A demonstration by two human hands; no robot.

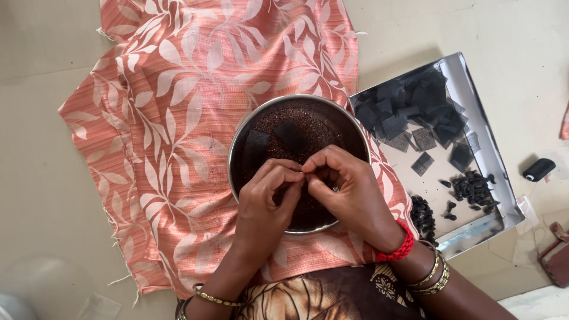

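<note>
- A round steel bowl (246,127) sits at the centre of the frame, filled with dark brown, grainy seeds (308,127).
- Two black fabric squares (256,148) lie on the seeds, in the bowl's upper left part.
- The left hand (267,198) and the right hand (349,189) meet over the bowl's lower half, fingertips pinched together on something small; what it is cannot be made out.
- One peach cloth with a pale leaf print (172,118) lies under the bowl and spreads to the upper left.
- One steel tray (495,172) stands at the right, holding a heap of black fabric squares (415,109), too many and overlapping to count, and a cluster of small black bundles (472,188).
- More bundles (422,216) lie at the tray's lower left edge.
- One black thread spool (539,169) lies at the far right.
</note>
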